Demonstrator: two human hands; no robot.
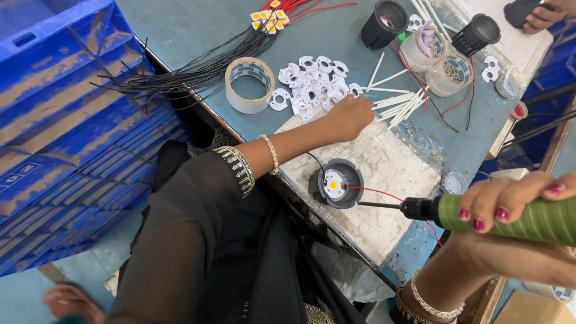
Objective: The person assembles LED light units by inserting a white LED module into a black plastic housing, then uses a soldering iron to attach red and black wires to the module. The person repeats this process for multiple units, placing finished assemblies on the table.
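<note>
one tape roll (249,84), three black housings (339,183), two jars (449,73)

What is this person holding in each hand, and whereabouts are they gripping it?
The right hand grips a green electric screwdriver around its wrapped body. The left hand rests closed among white plastic pieces; whether it holds one cannot be told.

Small assembly workshop for LED lights. Worn blue-green bench (198,27) w/ scuffed white work pad (384,180). On it: pile of white plastic holders (312,81), bundle of black wires (198,69) ending in LED chips (270,17), tape roll (250,85), white sticks (399,102), jars of screws (449,73), black lamp housings (384,24). Half-built lamp (337,183) on pad, electric screwdriver (516,217) beside it. Stacked blue crates (66,120) at bench side. Another worker's hand (543,15) at far end.
</note>
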